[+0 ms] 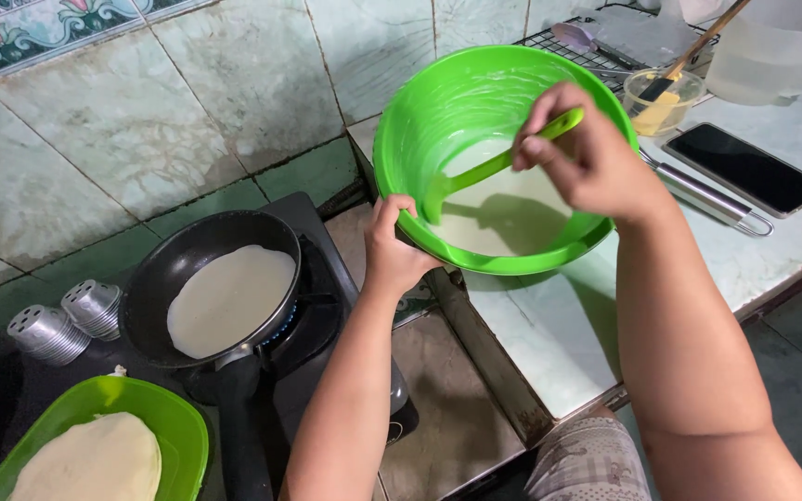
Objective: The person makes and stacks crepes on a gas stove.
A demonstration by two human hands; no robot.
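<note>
A big green bowl [438,102] with pale batter in it is tilted toward me on the counter. My left hand [394,249] grips its near rim. My right hand [587,153] holds the handle of a green ladle [475,174], whose scoop end dips into the batter. To the left, a black frying pan [155,278] sits on a lit burner with a thin pale crepe [229,299] spread in it.
A green plate [183,427] with stacked crepes lies at the bottom left, near two metal shakers [67,320]. Behind the bowl are a wire rack [587,56], a small bowl with a brush [663,97], a white jug [772,51], a phone [744,169] and metal tongs [707,197].
</note>
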